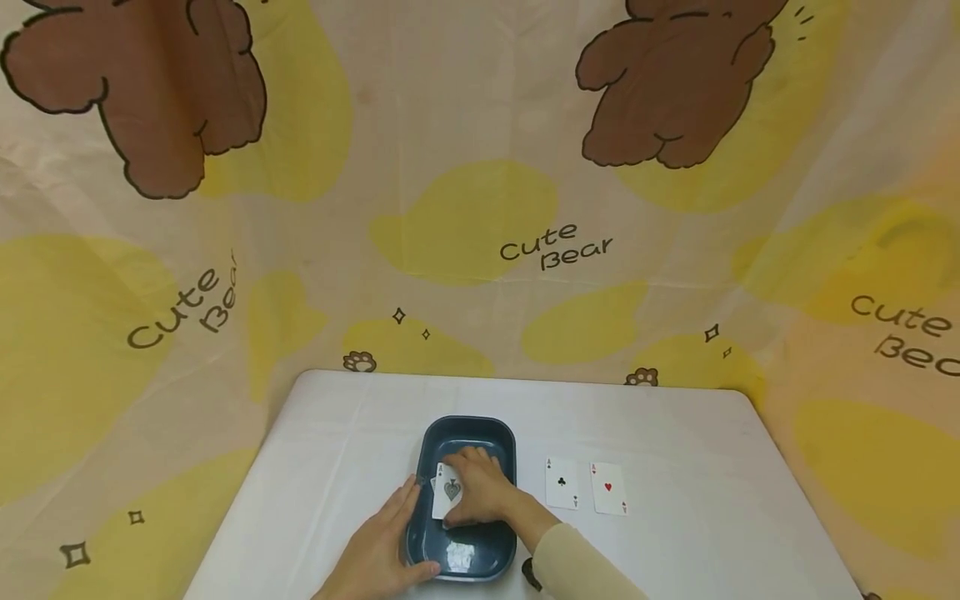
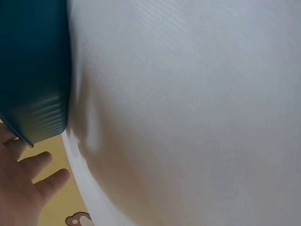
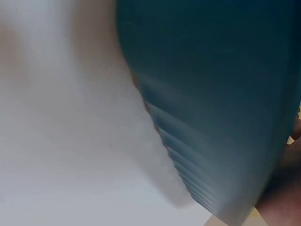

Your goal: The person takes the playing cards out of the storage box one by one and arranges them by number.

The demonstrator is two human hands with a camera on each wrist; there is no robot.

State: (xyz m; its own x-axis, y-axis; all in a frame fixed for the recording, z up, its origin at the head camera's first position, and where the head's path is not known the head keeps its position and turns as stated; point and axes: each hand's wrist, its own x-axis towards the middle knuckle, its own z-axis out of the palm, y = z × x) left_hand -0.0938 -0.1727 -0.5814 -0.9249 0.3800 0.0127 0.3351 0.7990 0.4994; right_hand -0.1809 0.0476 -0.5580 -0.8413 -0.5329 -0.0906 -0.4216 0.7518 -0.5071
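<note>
In the head view, my right hand [image 1: 483, 487] reaches over the dark blue tray [image 1: 468, 562] and grips playing cards by their short ends, thumb at the near end and fingers at the far one. An ace of spades [image 1: 447, 492] faces up on top, and a white corner of another card peeks out at its left. My left hand [image 1: 378, 537] lies against the tray's left side, fingers extended along the rim and thumb at the near left corner. The left wrist view shows these fingers [image 2: 37, 165] spread, some touching the rim.
Right of the tray, an ace of clubs [image 1: 562, 483] and an ace of hearts [image 1: 608, 488] lie face up side by side on the white table [image 1: 675, 450]. A bear-patterned cloth [image 1: 465, 225] hangs behind the table and along its sides.
</note>
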